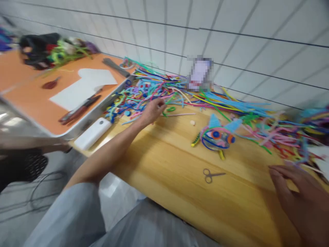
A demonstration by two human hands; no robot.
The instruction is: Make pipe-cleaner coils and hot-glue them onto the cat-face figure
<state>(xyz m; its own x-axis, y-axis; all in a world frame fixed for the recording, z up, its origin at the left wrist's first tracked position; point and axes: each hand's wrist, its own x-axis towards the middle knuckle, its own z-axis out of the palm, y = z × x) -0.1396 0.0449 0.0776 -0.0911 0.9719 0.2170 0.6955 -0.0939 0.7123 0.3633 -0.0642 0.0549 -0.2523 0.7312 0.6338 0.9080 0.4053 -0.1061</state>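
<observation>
My left hand (155,110) reaches to the pile of coloured pipe cleaners (144,92), its fingers curled closed beside a green pipe cleaner (170,98). Blur hides whether anything is pinched in them. Over the right side of the wooden table (167,154) my right hand (299,192) is held with fingers loosely apart, gripping nothing visible. Between the hands stands a pipe-cleaner animal figure (216,137) with blue ears, orange-and-blue eyes and yellow feet. Small scissors (213,175) lie in front of it. A small white bead-like piece (192,122) rests left of the figure.
More pipe cleaners (277,135) lie at the right. A blurred-out phone (199,73) leans near the wall. A white box-like device (92,133) sits at the table's left edge. The adjoining orange table (31,89) carries pliers-like tools (81,109) and white paper (82,89).
</observation>
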